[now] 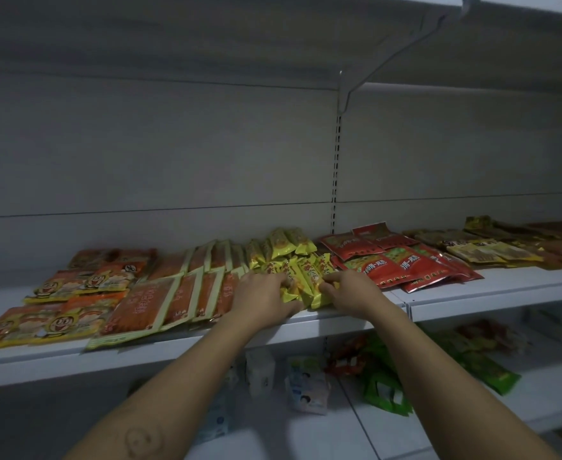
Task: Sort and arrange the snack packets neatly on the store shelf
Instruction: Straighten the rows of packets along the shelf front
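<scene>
Head view — left grip and right grip clasp crinkly, oblong yellow packets.

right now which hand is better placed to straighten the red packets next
Right, probably. The right hand grips the yellow packets just beside the red packets; the left hand holds the bunch's other side, next to the orange packets.

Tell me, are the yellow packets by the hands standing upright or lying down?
Lying down: the yellow packets lie flat, overlapping, on the shelf, the left hand and right hand holding them.
</scene>
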Action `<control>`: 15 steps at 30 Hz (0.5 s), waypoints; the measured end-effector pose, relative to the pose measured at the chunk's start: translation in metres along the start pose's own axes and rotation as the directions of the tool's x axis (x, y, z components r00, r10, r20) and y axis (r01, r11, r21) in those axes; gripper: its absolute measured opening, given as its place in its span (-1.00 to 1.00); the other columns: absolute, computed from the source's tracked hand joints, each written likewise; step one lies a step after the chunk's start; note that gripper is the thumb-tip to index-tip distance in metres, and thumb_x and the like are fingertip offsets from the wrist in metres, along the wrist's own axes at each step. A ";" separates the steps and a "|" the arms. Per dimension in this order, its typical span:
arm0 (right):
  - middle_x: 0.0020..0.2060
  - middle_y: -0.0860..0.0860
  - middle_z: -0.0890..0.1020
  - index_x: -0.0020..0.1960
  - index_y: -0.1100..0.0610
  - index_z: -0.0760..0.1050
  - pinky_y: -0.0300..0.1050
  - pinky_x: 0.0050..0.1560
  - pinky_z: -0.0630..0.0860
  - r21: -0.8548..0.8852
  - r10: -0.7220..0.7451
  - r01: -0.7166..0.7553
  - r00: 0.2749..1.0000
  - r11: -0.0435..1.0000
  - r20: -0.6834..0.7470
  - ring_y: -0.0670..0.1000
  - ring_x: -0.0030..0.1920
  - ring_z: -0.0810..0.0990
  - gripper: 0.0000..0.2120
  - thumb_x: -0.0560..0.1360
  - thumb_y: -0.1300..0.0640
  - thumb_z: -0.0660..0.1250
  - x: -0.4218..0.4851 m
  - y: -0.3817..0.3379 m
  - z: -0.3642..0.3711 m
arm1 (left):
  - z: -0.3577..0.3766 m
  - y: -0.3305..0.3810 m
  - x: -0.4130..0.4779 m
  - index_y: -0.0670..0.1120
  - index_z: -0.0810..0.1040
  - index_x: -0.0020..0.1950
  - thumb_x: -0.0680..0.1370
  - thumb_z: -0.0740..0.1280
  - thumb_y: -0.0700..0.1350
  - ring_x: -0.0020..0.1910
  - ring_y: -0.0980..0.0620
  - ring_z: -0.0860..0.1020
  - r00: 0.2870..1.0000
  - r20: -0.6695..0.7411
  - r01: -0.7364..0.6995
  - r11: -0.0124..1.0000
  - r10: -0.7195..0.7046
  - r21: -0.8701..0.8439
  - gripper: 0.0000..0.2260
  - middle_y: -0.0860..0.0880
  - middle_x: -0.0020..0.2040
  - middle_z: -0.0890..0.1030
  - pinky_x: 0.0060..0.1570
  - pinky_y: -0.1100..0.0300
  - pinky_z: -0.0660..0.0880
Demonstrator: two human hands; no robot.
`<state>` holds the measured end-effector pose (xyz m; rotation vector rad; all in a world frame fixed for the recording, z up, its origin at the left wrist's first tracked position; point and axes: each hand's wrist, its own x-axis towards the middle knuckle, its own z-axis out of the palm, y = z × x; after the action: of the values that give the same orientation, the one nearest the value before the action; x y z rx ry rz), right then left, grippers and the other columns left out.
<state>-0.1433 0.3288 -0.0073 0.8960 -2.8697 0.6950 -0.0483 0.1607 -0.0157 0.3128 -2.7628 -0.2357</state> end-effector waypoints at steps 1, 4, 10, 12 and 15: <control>0.19 0.10 0.63 0.30 0.08 0.56 0.04 0.13 0.55 -0.001 -0.005 0.005 1.000 1.000 -0.003 0.10 0.15 0.57 -0.65 0.63 -0.06 0.22 0.000 0.001 0.000 | 0.002 0.001 0.000 0.13 0.55 0.27 0.46 0.35 0.31 0.19 -0.06 0.50 1.000 -0.011 -0.003 1.000 0.003 0.002 -0.55 0.02 0.09 0.65 0.27 0.00 0.36; 0.26 0.08 0.60 0.36 0.06 0.52 0.01 0.16 0.53 -0.002 -0.015 0.015 1.000 1.000 -0.018 0.09 0.22 0.55 -0.62 0.63 -0.07 0.23 0.002 0.003 0.002 | 0.004 0.000 0.004 0.14 0.54 0.25 0.46 0.33 0.32 0.15 -0.04 0.51 0.999 -0.032 -0.009 1.000 0.009 0.002 -0.56 0.05 0.03 0.66 0.29 0.01 0.33; 0.34 0.07 0.54 0.42 0.04 0.46 -0.01 0.23 0.47 -0.022 0.002 -0.002 1.000 1.000 0.005 0.10 0.32 0.49 -0.58 0.62 -0.10 0.22 0.006 0.006 0.002 | 0.001 -0.001 0.004 0.15 0.48 0.32 0.48 0.27 0.36 0.22 -0.04 0.51 0.999 0.027 -0.019 0.999 0.018 0.025 -0.51 0.04 0.11 0.65 0.39 -0.02 0.22; 0.38 0.09 0.50 0.45 0.01 0.42 0.02 0.26 0.45 -0.041 0.014 -0.014 1.000 0.999 0.017 0.12 0.36 0.45 -0.55 0.62 -0.13 0.21 0.006 0.006 -0.001 | -0.005 -0.003 0.003 0.12 0.40 0.42 0.48 0.22 0.39 0.32 -0.06 0.48 0.997 0.070 -0.030 0.999 0.027 0.032 -0.41 0.02 0.27 0.60 0.44 -0.07 0.18; 0.44 0.09 0.43 0.52 -0.06 0.30 0.13 0.34 0.41 -0.134 0.005 -0.014 0.998 0.991 -0.066 0.15 0.41 0.39 -0.46 0.60 -0.23 0.16 0.003 -0.005 -0.005 | -0.020 -0.013 -0.001 0.08 0.35 0.48 0.50 0.18 0.42 0.36 -0.10 0.46 0.997 0.059 -0.046 0.997 0.042 0.065 -0.34 -0.01 0.36 0.54 0.38 -0.05 0.27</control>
<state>-0.1435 0.3256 -0.0001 0.8265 -2.8248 0.5137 -0.0377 0.1456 -0.0006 0.2657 -2.8359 -0.1437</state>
